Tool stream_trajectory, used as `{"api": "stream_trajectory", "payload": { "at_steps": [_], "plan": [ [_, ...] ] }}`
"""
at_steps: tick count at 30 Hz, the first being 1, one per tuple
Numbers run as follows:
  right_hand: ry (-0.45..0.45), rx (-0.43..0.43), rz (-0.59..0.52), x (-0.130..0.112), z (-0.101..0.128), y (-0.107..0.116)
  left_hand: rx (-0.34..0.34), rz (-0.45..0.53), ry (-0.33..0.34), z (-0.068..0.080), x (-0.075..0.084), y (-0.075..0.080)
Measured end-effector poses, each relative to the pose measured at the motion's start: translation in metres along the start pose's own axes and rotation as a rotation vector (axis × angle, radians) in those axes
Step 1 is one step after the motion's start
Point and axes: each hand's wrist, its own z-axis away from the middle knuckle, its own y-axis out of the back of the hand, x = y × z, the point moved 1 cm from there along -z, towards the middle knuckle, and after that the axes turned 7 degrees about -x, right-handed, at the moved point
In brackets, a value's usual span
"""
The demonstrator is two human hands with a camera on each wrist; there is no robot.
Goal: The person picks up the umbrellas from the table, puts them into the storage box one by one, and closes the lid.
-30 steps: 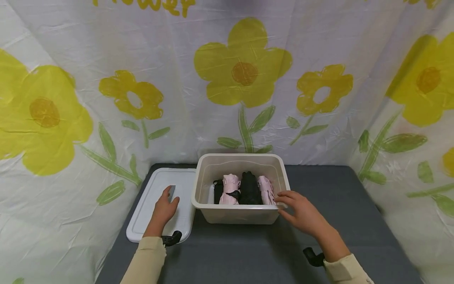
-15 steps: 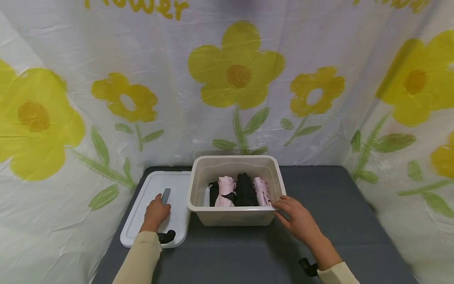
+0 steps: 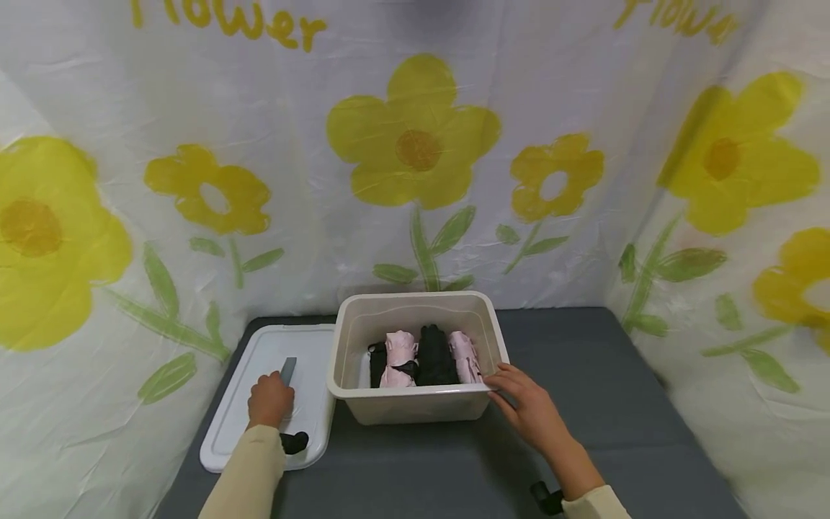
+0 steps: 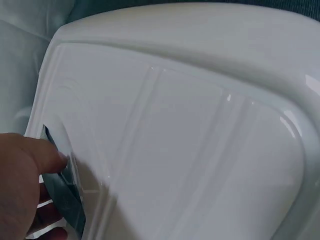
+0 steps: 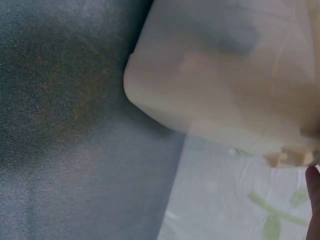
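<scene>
In the head view, my left hand (image 3: 270, 401) is over the white lid (image 3: 223, 432), which lies flat on the table. It grips the lid's grey handle (image 3: 288, 370); the left wrist view has the thumb on one side of this grey strip (image 4: 67, 195) and fingers on the other. To the right stands a beige plastic storage bin (image 3: 421, 412). Several rolled pink and black bundles, resembling folded umbrellas (image 3: 436, 357), lie inside it. My right hand (image 3: 528, 407) touches the bin's front right rim corner with loosely extended fingers; only one finger (image 5: 313, 187) shows in the right wrist view.
A dark grey cloth covers the table (image 3: 564, 360). Behind and beside it hangs a white curtain (image 3: 305, 180) printed with yellow flowers. The bin's left rim borders the lid. Black wrist mounts (image 3: 295, 442) stick out from both wrists.
My left hand has come down and closed around the lid's handle. My right fingers have settled on the bin's rim corner. The head view has shifted, so the scene sits further left and lower.
</scene>
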Motion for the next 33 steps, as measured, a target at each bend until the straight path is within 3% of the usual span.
{"api": "stream_trajectory", "payload": {
  "at_steps": [12,22,33],
  "plan": [
    [-0.014,-0.008,-0.031,-0.005,0.000,-0.006,0.034,-0.052,-0.051,0.000,-0.027,0.001],
    [-0.048,-0.018,-0.075,-0.003,-0.001,-0.001,-0.010,-0.019,-0.063,0.010,-0.024,0.034],
    [-0.050,0.011,-0.081,-0.003,0.001,-0.001,-0.028,-0.053,-0.101,0.015,-0.016,0.075]
  ]
}}
